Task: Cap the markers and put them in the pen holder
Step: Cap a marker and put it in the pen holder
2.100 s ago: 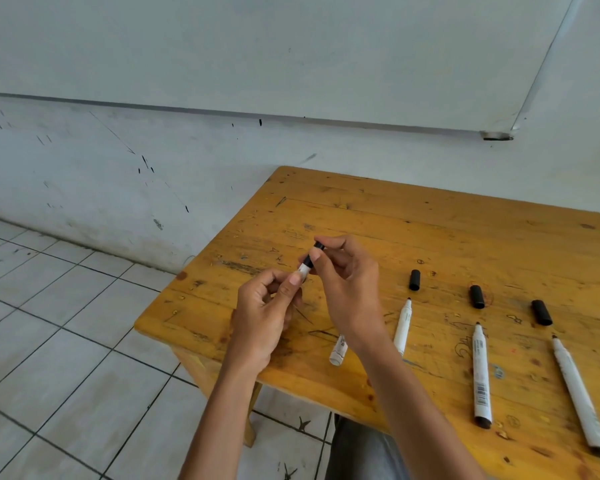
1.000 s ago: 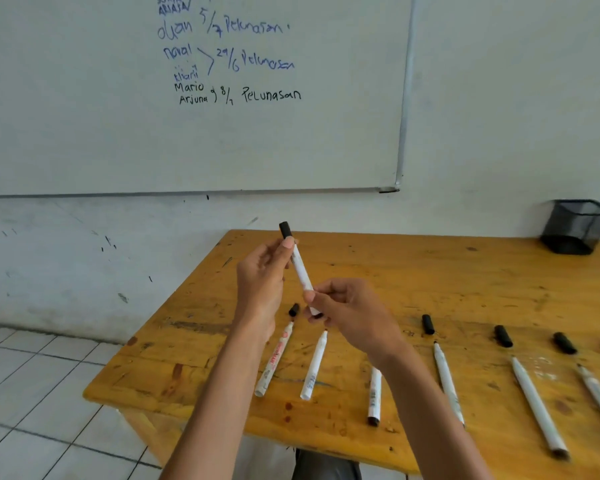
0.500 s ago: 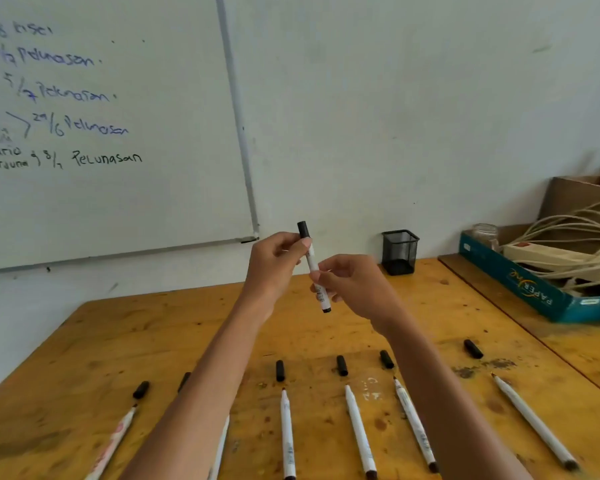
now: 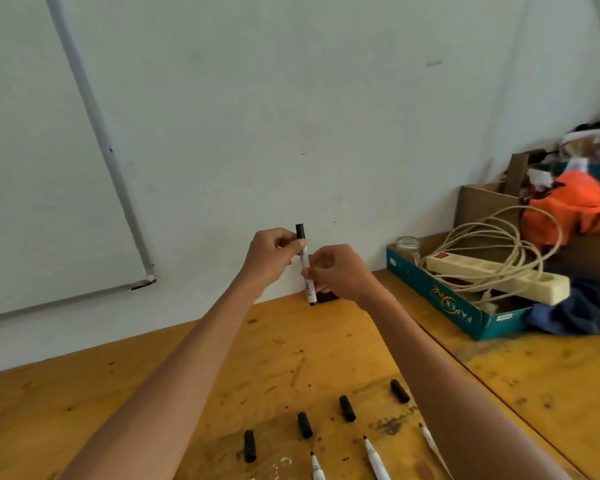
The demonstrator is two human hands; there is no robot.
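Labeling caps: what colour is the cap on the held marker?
Black cap on a white marker, clearest in the head view.

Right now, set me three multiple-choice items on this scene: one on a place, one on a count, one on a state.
1. Where is the held marker?
A. flat on the table
B. upright in the air, held in both hands
C. in the blue box

2. How many loose black caps lie on the table?
A. one
B. four
C. seven

3. What is the state of the held marker?
A. capped
B. uncapped
C. snapped in two

Answers:
1 B: the left hand grips it near the top and the right hand lower down, above the table.
2 B: four caps show, the leftmost to the rightmost.
3 A: a black cap sits on its upper end.
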